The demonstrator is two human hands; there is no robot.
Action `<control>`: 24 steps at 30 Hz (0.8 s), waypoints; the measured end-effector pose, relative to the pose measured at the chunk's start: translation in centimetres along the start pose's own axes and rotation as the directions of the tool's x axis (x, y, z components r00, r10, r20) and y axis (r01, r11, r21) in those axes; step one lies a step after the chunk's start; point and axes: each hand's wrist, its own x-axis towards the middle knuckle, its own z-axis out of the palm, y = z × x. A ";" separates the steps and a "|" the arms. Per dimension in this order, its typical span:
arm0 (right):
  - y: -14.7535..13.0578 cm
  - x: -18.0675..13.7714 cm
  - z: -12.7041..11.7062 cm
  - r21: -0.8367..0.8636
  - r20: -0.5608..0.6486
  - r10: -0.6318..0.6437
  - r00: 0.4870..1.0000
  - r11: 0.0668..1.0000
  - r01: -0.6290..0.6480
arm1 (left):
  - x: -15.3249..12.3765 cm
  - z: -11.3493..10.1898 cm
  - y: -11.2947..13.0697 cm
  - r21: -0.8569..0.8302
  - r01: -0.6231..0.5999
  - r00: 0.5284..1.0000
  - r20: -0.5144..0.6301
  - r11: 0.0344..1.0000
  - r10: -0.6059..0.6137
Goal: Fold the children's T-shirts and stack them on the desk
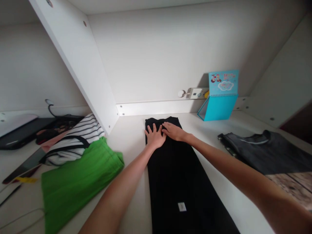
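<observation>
A long black garment (pixel 180 182), which looks like trousers folded lengthwise, lies flat on the white surface, running from near the back wall toward me. A small white label (pixel 182 207) shows on its near part. My left hand (pixel 155 136) rests on the garment near its wavy far end, palm down with fingers spread. Just to its right, my right hand (pixel 174 131) lies on the same cloth, its fingers slightly bent and reaching toward the left thumb. Neither hand visibly grips the fabric.
On the left are green cloth (pixel 83 182), a striped garment (pixel 75 143) and a black hanger hook (pixel 50 110), beside an upright white panel (pixel 80 65). A blue desk calendar (pixel 220 107) and power strip (pixel 196 93) stand at the back. A folded grey shirt (pixel 253 149) lies right.
</observation>
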 end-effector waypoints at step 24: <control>-7.7 -31.3 -0.9 0.092 0.020 -0.211 0.977 0.974 0.208 | -22.1 -9.7 1.0 -0.253 -0.519 0.754 0.313 0.816 0.577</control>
